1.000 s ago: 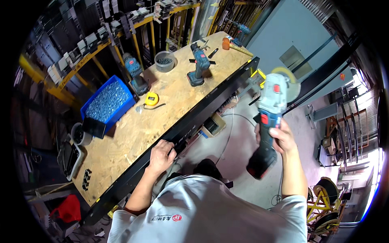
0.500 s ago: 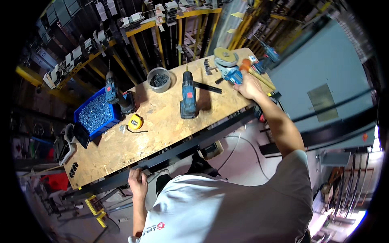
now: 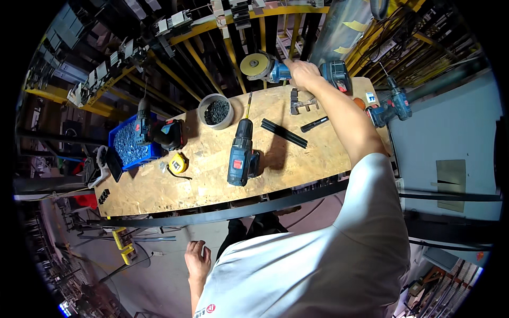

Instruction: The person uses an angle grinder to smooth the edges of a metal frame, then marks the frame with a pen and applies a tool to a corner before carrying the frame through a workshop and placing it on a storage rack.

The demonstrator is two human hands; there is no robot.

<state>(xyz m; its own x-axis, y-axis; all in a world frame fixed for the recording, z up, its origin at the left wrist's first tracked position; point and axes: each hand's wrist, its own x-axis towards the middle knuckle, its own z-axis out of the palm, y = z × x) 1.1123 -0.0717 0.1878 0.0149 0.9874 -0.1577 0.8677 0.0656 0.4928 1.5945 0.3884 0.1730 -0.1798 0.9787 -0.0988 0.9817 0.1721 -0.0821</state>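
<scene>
The right hand holds the angle grinder in a closed grip at the far edge of the wooden desk, resting or lifted I cannot tell; its long axis goes left to right, with disc at left. The left hand hangs well apart, loosely bent, nothing seen inside; behind stands a yellow rack

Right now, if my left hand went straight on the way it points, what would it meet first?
Probably the dark front rail of the workbench, which lies just ahead of your left hand in the picture. Depth is unclear, so it might pass above or below instead.
</scene>
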